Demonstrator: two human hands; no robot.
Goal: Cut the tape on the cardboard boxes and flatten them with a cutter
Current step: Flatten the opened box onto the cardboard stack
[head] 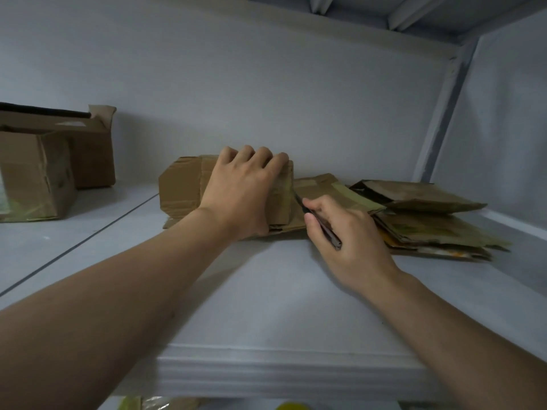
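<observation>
A small brown cardboard box (180, 187) lies on its side in the middle of the white shelf (266, 291). My left hand (242, 190) lies over its top, fingers curled over the far edge, holding it down. My right hand (346, 232) grips a slim dark cutter (321, 224) like a pen. The blade tip touches the box's right end, where an opened flap (322, 190) with yellowish tape lies flat.
A pile of flattened cardboard boxes (429, 220) lies on the shelf at the right. Two standing boxes (47, 167) sit at the far left, one of them open at the top. The shelf's front edge (281, 374) runs below my forearms. A white upright post (441, 113) stands at the right.
</observation>
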